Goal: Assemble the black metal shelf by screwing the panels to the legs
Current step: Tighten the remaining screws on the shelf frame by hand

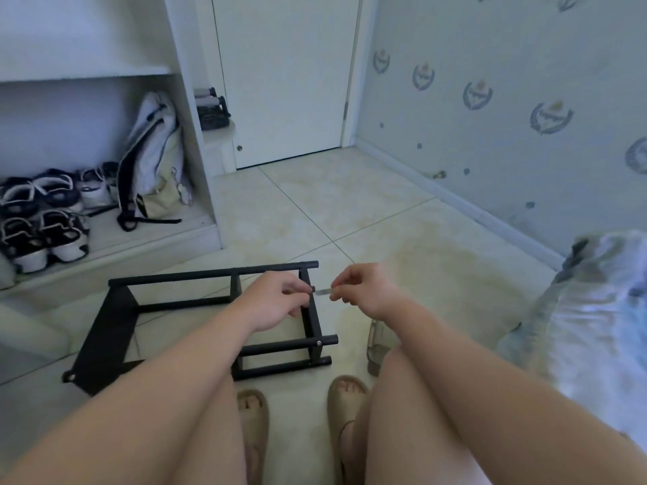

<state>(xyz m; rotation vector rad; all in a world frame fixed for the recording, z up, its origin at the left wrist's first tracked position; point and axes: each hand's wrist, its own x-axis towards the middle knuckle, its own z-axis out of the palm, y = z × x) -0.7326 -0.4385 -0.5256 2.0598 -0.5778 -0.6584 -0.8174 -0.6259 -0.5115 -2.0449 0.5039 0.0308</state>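
A: Down on a pale tiled floor, corner of a room. White door closed at top centre, patterned wallpaper running down the right.

B: And upper left, an open white cabinet. Shoes lined up on its bottom ledge, a pale backpack leaning beside them.

A: Centre frame now: black metal shelf lying on its side on the tiles, solid panel at lower left, round legs stretching right.

B: Left hand curled round the upright end bar. Right hand just beside it, fingers bunched, pinching a small silvery key with its tip at that bar.

A: Screw head seated lower down on the same end. Clear bottle standing just right of the shelf, partly hidden behind the right knee.

B: Rumpled bedding crowding the right edge, beige slippers planted bottom centre, bare knees covering the shelf's near corner.

A: Open tile beyond the shelf, all the way up to the door.
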